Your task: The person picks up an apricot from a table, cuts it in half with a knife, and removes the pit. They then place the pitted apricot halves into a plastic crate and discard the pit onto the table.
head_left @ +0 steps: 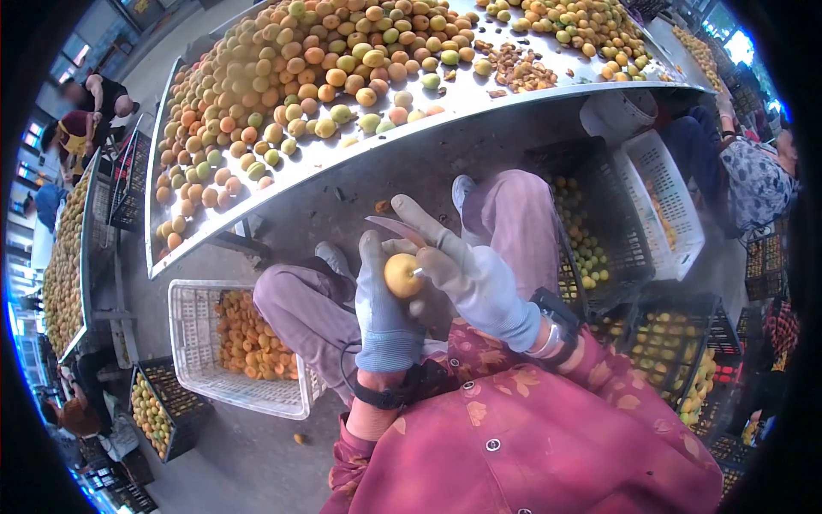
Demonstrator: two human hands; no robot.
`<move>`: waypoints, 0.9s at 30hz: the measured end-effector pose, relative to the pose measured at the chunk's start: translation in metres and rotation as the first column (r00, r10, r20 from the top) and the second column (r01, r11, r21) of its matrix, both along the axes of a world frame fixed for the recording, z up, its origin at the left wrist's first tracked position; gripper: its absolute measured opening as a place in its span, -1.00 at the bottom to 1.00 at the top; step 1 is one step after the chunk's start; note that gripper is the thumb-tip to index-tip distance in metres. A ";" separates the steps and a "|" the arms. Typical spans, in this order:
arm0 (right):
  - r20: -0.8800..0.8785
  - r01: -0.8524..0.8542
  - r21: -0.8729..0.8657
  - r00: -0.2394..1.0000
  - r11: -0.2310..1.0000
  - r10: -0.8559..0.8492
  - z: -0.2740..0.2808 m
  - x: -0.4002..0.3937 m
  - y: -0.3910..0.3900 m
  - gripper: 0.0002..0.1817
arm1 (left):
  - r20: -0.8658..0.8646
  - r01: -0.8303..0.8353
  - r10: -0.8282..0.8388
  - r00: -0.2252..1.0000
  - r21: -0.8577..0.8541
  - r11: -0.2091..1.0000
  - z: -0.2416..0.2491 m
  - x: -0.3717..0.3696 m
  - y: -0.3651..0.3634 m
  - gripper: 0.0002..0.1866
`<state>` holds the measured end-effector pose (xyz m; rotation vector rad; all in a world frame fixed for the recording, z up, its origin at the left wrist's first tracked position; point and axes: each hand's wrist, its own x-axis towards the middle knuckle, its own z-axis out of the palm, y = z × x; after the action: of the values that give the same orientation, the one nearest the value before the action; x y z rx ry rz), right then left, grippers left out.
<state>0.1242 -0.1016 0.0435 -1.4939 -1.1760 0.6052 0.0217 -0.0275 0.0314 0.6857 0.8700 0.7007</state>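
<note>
My left hand (385, 313), in a pale work glove with a blue cuff, holds a yellow-orange apricot (401, 275) above my lap. My right hand (458, 270), gloved too, is closed on a small curved knife (396, 229), whose blade points up and to the left over the fruit. The right fingers are close against the apricot's right side. A small white tip (418, 271) shows beside the fruit; what it belongs to is unclear.
Ahead is a metal table (334, 163) heaped with apricots. A white crate (193, 343) of orange halves stands at left, a black crate (184, 428) below it. Black crates (612, 201) and a white one (681, 206) stand right. People work at both sides.
</note>
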 end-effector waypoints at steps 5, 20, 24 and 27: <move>-0.104 -0.016 0.032 0.994 0.999 0.020 -0.011 -0.002 0.002 -0.39 | 0.048 0.039 -0.034 0.998 -0.101 0.994 -0.002 -0.003 0.001 -0.62; 0.389 0.084 0.001 0.918 0.996 -0.078 -0.017 -0.003 -0.003 -0.38 | -0.119 0.018 -0.034 0.992 -0.133 0.991 0.005 0.000 -0.002 -0.55; 0.182 -0.067 -0.038 0.981 0.997 0.073 -0.020 0.002 -0.003 -0.40 | -0.163 0.029 -0.040 0.986 -0.066 0.997 0.000 -0.003 -0.001 -0.55; -0.319 -0.307 -0.213 0.919 0.927 0.231 0.005 0.008 -0.010 -0.39 | -0.083 -0.073 0.066 0.994 -0.090 0.993 0.006 0.006 -0.007 -0.54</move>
<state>0.1327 -0.1115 0.0484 -1.4038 -1.1109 1.1680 0.0279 -0.0345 0.0371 0.6057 0.9975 0.6942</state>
